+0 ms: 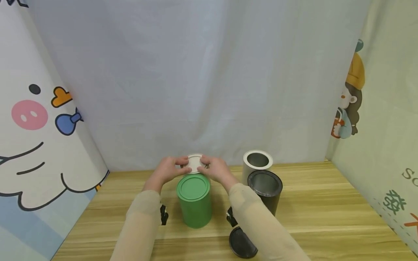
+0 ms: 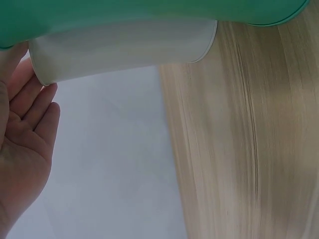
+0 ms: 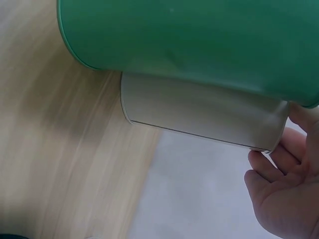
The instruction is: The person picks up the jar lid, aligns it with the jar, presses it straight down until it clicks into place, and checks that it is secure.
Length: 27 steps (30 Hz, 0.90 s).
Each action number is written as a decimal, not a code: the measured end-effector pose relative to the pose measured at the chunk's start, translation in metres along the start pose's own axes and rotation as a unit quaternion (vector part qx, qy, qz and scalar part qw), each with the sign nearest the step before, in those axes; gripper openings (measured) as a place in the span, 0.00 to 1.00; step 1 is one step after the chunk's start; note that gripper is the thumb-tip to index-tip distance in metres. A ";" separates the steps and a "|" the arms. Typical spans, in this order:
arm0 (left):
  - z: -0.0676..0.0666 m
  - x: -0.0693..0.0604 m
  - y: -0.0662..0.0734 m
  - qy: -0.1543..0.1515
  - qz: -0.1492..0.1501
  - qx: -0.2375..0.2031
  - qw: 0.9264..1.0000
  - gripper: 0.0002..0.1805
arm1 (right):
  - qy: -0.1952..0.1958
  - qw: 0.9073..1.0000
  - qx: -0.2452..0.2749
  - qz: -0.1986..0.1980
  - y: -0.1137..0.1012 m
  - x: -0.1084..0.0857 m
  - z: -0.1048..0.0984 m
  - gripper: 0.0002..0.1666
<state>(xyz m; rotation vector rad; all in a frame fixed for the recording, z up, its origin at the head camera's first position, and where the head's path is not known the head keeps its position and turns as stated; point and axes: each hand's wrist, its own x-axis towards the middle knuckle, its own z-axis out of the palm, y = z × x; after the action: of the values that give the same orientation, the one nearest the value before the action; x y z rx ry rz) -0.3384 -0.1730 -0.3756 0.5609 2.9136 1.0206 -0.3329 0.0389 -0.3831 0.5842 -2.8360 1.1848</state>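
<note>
A white lid (image 1: 195,163) sits on top of a white can (image 3: 199,109), which stands behind a green can (image 1: 195,206) with its green lid on. My left hand (image 1: 169,168) holds the lid's left edge, thumb at the near side and index finger at the far side. On the opposite edge my right hand (image 1: 215,169) grips the lid the same way. Both wrist views show fingers curved about the white can's top rim, with the remaining fingers loosely bent beneath. The green can hides most of the white can in the head view.
To the right stand an open black can (image 1: 266,185) and, behind it, an open white can (image 1: 258,159). A black lid (image 1: 242,244) lies on the wooden table (image 1: 310,217) near my right forearm, partly covered by it. A pale curtain (image 1: 163,90) hangs at the back.
</note>
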 end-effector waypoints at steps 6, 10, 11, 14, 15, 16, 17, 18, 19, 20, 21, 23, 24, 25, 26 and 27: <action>0.001 -0.002 -0.001 0.008 0.013 -0.004 1.000 0.27 | 0.008 1.000 -0.004 -0.012 0.002 -0.003 0.003 0.30; 0.004 -0.001 -0.004 0.022 0.036 -0.002 0.999 0.26 | 0.016 1.000 -0.009 -0.021 0.002 -0.005 0.003 0.29; 0.005 -0.001 -0.005 0.026 0.042 -0.001 0.999 0.26 | 0.020 0.999 -0.012 -0.025 0.002 -0.005 0.004 0.29; 0.007 -0.003 -0.008 0.039 0.059 0.001 0.997 0.25 | 0.029 0.999 -0.021 -0.038 0.003 -0.006 0.004 0.29; 0.008 -0.003 -0.008 0.045 0.064 0.003 0.997 0.25 | 0.033 0.998 -0.024 -0.043 0.004 -0.006 0.005 0.29; 0.008 -0.004 -0.009 0.052 0.072 0.009 0.996 0.25 | 0.037 0.998 -0.028 -0.049 0.004 -0.007 0.005 0.28; 0.009 -0.004 -0.009 0.061 0.080 0.014 0.995 0.24 | 0.042 0.997 -0.032 -0.055 0.005 -0.007 0.005 0.28; 0.010 -0.005 -0.009 0.073 0.089 0.023 0.993 0.23 | 0.046 0.996 -0.034 -0.062 0.005 -0.008 0.005 0.27; 0.010 -0.006 -0.009 0.088 0.096 0.031 0.991 0.22 | 0.050 0.996 -0.037 -0.068 0.006 -0.009 0.005 0.27; 0.011 -0.006 -0.009 0.104 0.103 0.038 0.989 0.20 | 0.055 0.995 -0.037 -0.076 0.006 -0.010 0.004 0.26; 0.011 -0.007 -0.009 0.121 0.111 0.044 0.985 0.19 | 0.061 0.994 -0.037 -0.083 0.007 -0.011 0.004 0.25; 0.012 -0.009 -0.010 0.152 0.125 0.056 0.979 0.16 | 0.071 0.992 -0.041 -0.095 0.007 -0.015 0.003 0.24; 0.012 -0.010 -0.009 0.164 0.129 0.060 0.976 0.15 | 0.076 0.991 -0.043 -0.100 0.008 -0.016 0.002 0.24; 0.012 -0.011 -0.009 0.172 0.133 0.061 0.974 0.15 | 0.082 0.990 -0.046 -0.106 0.008 -0.018 0.002 0.24; 0.012 -0.012 -0.008 0.177 0.138 0.064 0.972 0.14 | 0.087 0.989 -0.048 -0.110 0.009 -0.020 0.002 0.23; 0.012 -0.014 -0.008 0.181 0.143 0.065 0.971 0.14 | 0.092 0.988 -0.051 -0.113 0.010 -0.022 0.002 0.23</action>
<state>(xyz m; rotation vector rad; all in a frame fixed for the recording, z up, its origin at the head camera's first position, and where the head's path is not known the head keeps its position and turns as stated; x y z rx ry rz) -0.3267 -0.1763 -0.3911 0.9125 3.3096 1.0610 -0.3156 0.0512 -0.3942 0.7276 -2.5767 0.9946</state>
